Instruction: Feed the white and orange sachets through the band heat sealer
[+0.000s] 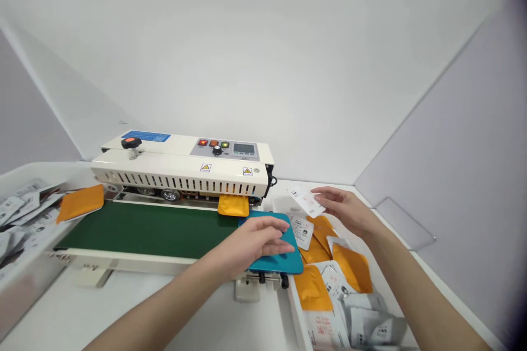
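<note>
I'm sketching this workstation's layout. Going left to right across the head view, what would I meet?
Pile of white packets, orange packet, black knob, red button, yellow-orange packet, left hand, raised white packet, right hand, wire loop.

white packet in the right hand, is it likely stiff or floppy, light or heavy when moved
The white packet is probably light, since the right hand pinches it near one edge. It seems fairly stiff, as its free end looks nearly flat, with no clear droop.
</note>
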Action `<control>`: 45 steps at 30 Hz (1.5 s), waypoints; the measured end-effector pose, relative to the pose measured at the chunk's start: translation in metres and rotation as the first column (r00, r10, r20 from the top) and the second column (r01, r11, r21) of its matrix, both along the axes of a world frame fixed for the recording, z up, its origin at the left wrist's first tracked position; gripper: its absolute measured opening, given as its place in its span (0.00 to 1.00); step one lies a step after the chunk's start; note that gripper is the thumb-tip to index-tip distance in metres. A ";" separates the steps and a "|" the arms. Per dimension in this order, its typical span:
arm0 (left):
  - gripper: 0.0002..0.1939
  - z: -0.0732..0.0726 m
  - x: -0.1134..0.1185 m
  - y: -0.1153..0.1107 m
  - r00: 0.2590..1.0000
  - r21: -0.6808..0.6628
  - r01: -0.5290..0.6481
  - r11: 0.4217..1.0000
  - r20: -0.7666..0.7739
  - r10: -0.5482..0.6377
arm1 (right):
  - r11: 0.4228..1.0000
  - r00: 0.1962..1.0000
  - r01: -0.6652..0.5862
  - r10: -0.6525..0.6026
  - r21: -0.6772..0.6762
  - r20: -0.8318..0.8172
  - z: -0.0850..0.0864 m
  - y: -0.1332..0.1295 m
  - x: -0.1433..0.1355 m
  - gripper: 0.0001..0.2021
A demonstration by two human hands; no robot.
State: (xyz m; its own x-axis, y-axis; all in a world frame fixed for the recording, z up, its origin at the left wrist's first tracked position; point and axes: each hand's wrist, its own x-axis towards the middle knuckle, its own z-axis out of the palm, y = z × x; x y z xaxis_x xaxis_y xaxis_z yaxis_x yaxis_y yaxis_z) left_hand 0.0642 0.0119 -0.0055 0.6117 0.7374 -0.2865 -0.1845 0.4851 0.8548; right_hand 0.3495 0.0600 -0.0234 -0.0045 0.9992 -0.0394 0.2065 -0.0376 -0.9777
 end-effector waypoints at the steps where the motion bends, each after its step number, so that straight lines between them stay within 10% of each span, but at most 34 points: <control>1: 0.12 -0.002 0.003 0.002 1.000 0.012 0.004 1.000 0.005 -0.004 | 1.000 1.000 -0.023 0.023 -0.012 -0.014 0.002 -0.001 -0.003 0.17; 15: 0.21 -0.009 0.019 0.009 1.000 0.040 0.020 0.999 -0.006 -0.020 | 0.898 0.904 -0.424 0.427 -0.120 -0.003 0.015 -0.019 -0.038 0.28; 25: 0.20 -0.012 0.017 0.009 0.995 0.080 0.054 0.995 -0.089 -0.047 | 0.979 0.979 -0.202 0.202 -0.013 0.017 0.001 -0.007 -0.039 0.17; 39: 0.21 -0.013 0.017 0.010 0.997 0.065 0.052 0.997 -0.058 -0.048 | 0.971 0.972 -0.234 0.234 -0.050 -0.021 0.003 -0.009 -0.038 0.14; 45: 0.21 -0.010 0.017 0.010 0.998 0.036 0.035 0.999 -0.055 -0.033 | 0.980 0.933 -0.191 0.197 -0.049 0.302 -0.006 -0.003 -0.030 0.15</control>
State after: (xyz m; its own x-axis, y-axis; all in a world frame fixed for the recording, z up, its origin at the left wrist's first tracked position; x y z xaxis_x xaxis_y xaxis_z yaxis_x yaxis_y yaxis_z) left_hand 0.0815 0.0221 -0.0158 0.6207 0.7275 -0.2924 -0.1217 0.4578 0.8807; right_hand 0.3193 0.0575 -0.0297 -0.1835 0.9791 -0.0874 0.4989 0.0162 -0.8665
